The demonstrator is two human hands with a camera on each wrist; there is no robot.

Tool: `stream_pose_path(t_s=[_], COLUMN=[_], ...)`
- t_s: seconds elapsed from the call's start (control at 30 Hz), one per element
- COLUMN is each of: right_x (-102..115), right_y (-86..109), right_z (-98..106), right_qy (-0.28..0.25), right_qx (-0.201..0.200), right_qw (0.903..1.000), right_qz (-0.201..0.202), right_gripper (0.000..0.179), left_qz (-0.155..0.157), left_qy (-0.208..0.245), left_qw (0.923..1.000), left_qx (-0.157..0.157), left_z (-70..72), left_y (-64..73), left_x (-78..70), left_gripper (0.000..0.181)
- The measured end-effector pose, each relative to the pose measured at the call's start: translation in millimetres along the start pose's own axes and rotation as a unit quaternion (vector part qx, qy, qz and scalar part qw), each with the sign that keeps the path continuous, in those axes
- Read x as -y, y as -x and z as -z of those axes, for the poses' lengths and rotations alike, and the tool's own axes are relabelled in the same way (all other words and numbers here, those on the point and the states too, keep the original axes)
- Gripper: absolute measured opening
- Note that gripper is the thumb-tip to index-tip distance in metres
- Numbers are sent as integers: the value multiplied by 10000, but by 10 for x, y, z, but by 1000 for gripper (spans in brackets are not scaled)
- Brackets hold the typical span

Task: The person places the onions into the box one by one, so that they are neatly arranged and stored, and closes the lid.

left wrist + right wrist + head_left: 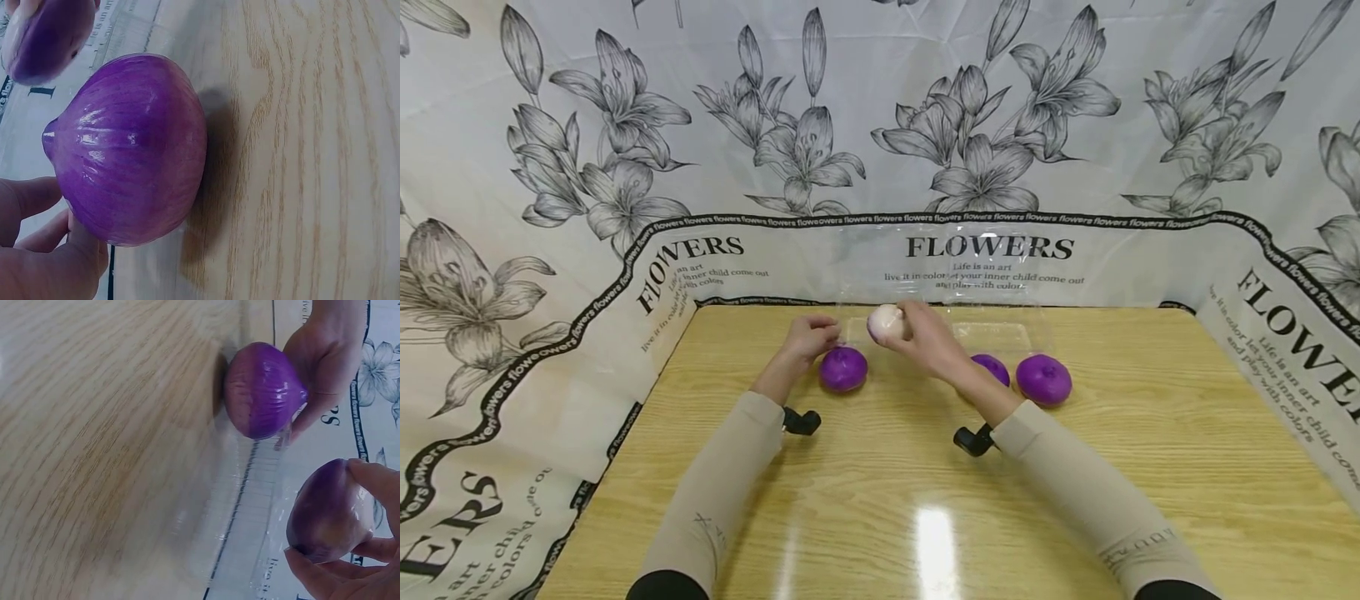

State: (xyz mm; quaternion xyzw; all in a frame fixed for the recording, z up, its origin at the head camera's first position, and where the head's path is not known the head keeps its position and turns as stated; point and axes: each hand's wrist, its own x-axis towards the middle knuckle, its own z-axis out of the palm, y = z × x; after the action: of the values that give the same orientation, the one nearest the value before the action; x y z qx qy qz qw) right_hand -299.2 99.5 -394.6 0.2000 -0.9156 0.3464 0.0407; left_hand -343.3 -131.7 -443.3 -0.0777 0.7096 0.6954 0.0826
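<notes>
My right hand (pixel 928 337) holds a purple onion (pixel 887 323) over the clear plastic container (pixel 1000 337); its pale side faces up in the head view. In the right wrist view, thumb and fingers wrap round that onion (pixel 331 512). My left hand (pixel 812 337) is at the container's left end, fingertips gripping its edge, partly hidden behind another onion in the left wrist view. That second purple onion (pixel 843 369) sits on the table just in front of the left hand, its pointed tip showing in the left wrist view (pixel 131 150).
Two more purple onions, one partly behind the right forearm (pixel 992 369) and one beside it (pixel 1043 380), lie on the wooden table (pixel 865 483). A flower-printed cloth (pixel 880 183) hangs along the back and sides. Black wrist-camera mounts (pixel 973 440) jut out under both wrists.
</notes>
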Motion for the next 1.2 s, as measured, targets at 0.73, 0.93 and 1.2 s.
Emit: stream_pose_path(t_s=[0.73,0.93,1.2], right_x=[-128,-176,-192], right_y=[-390,-462,-517], right_z=[-391,-426,-399], right_qy=[-375,-522,-593], right_qx=[-138,-5,200], right_qw=[9982,9969,9950], right_qz=[-441,-594,-783], right_gripper=[56,53,53], left_qz=[-76,-37,26], left_qy=[-165,-199,-237], left_qw=[9998,9998,9996], left_qx=[69,77,124], left_z=[9,26,20], left_y=[-11,-30,-30], left_x=[-8,-17,-11], left_gripper=[42,43,43])
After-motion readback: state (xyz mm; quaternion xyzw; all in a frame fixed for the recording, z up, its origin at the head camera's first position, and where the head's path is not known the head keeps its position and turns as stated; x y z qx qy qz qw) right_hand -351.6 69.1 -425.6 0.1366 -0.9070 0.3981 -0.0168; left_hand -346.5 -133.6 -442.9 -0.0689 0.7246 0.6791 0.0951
